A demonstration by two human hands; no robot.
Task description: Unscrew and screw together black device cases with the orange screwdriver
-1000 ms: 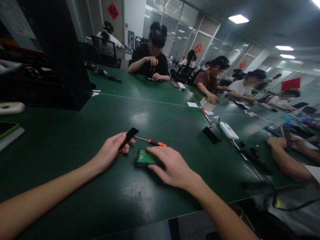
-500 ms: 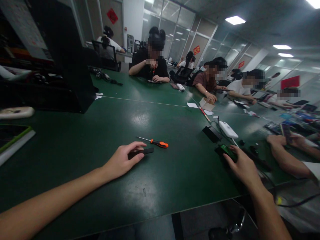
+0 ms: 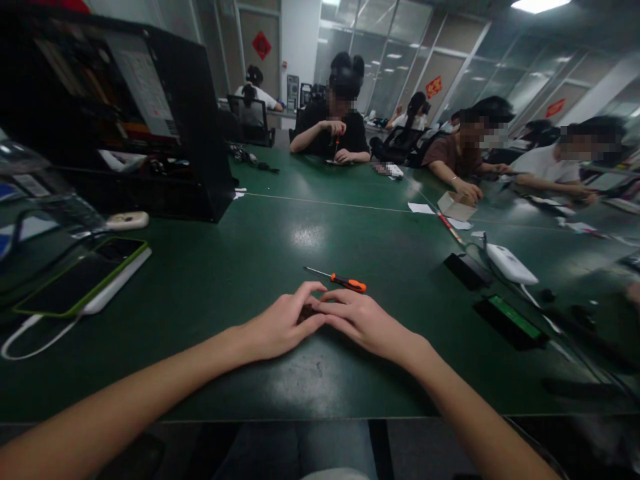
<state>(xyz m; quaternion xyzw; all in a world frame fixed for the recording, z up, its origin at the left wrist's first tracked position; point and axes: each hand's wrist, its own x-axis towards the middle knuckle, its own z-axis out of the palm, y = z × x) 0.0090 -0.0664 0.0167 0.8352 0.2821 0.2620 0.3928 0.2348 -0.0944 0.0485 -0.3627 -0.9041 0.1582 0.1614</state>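
My left hand (image 3: 280,328) and my right hand (image 3: 361,323) meet fingertip to fingertip on the green table (image 3: 210,287), just in front of me. Their fingers close around a small black strip (image 3: 305,312), of which only a dark sliver shows between them. An orange-handled screwdriver (image 3: 344,283) lies on the table just beyond my fingers, untouched. A black device with a green board on top (image 3: 510,321) lies to the right, away from both hands.
A phone in a green case on a white pad (image 3: 83,277) lies at the left, with a black rack (image 3: 165,133) behind it. A white power bank (image 3: 510,263) and a black block (image 3: 467,270) sit at the right. Several people work at the far side.
My right hand let go of the green-board device at the right and came back to the middle, joining my left hand on the black strip. The camera turned left.
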